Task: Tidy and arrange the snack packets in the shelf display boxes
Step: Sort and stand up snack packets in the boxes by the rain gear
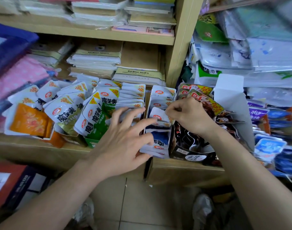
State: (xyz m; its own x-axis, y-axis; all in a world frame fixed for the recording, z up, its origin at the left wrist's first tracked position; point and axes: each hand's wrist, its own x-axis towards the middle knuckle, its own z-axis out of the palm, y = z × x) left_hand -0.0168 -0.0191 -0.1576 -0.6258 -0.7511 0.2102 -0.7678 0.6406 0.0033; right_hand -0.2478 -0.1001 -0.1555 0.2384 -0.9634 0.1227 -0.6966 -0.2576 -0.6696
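Packets [159, 97] white, red-logoed, 1 in pinch of right hand [190, 116], left hand [123, 141] splayed

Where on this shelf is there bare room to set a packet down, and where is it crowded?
Bare wood shows only along the shelf edge, ahead of the orange box and the dark box. Every box is packed; white packets pile left of the left hand, and the right hand pinches one packet in the middle box.

The right hand [190, 117] curls, hiding whether its fingers [172, 110] pinch a packet [158, 113]; the left hand [123, 138] covers part of a box [158, 138]. Bags [266, 52] at right blur; the edge cuts a crate [10, 47].
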